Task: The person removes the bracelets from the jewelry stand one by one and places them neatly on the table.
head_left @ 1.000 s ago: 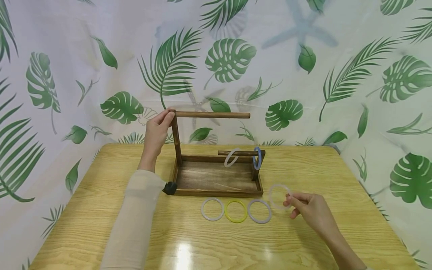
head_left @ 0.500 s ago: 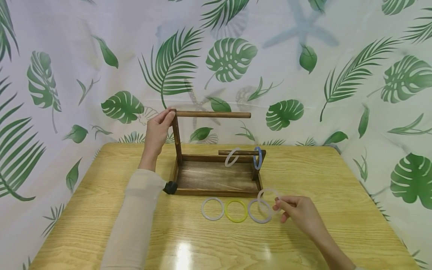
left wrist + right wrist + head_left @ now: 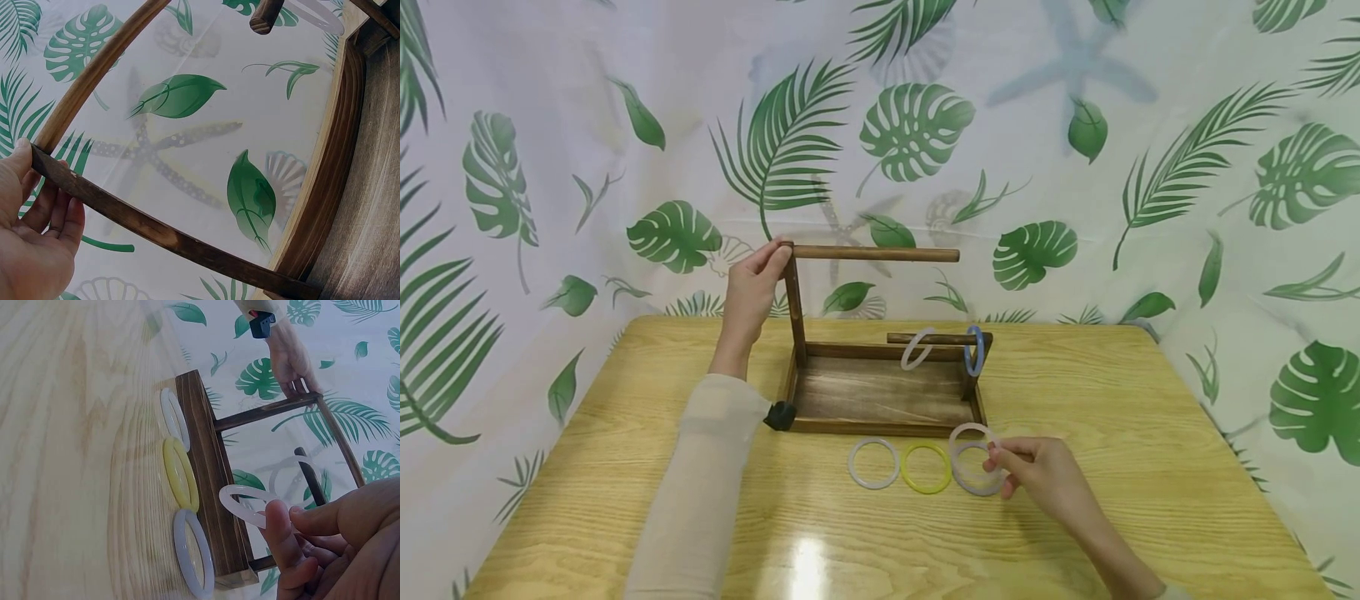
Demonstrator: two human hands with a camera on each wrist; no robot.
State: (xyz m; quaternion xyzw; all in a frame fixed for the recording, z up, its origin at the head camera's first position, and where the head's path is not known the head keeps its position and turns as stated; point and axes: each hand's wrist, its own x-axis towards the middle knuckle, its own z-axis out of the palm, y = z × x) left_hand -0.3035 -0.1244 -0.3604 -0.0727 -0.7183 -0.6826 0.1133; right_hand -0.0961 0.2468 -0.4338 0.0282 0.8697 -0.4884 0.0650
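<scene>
My left hand [image 3: 749, 298] grips the top of the tall post [image 3: 794, 312] of a dark wooden rack, where the long upper rod [image 3: 876, 253] meets it. Between thumb and fingers, my right hand [image 3: 1047, 479] pinches a pale translucent ring [image 3: 958, 433], held above a greyish ring [image 3: 976, 491] on the table. Left of that lie a yellow ring [image 3: 926, 491] and a whitish ring [image 3: 873, 486]. A pale ring [image 3: 907, 362] and a blue ring [image 3: 975, 372] hang on the short lower rod [image 3: 951, 339].
The rack's tray base [image 3: 883, 429] stands on the wooden table [image 3: 1112, 400], just behind the row of rings. A black object [image 3: 780, 415] is at my left sleeve, by the tray's front left corner. Leaf-patterned cloth [image 3: 910, 133] hangs behind the table.
My right hand has moved left with the pale ring, from right of the row to over the greyish ring. My left hand keeps its grip on the post.
</scene>
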